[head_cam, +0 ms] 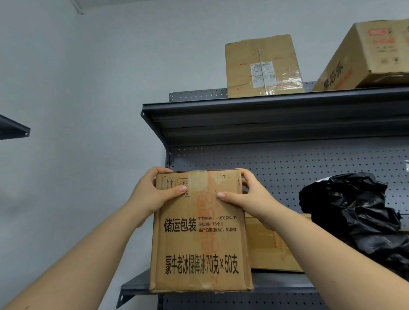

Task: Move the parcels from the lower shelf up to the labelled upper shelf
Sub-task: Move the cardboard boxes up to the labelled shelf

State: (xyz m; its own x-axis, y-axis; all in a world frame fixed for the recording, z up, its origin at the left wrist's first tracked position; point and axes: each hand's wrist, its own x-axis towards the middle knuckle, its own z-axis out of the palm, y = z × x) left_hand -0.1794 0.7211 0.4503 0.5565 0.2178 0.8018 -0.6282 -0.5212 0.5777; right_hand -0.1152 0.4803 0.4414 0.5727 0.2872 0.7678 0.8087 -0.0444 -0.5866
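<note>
At the centre of the frame both hands clasp the top corners of a printed cardboard box (199,231): the left hand (154,193) wraps its upper left corner, thumb across the front, and the right hand (251,197) closes its grip on the upper right corner likewise. The box stands at the front edge of the lower shelf (282,282). Behind it lie a flat carton (271,247) and a black plastic bag (356,219). On the upper shelf (278,110), at upper right, stand a taped box (263,67) and a tilted box (371,56).
</note>
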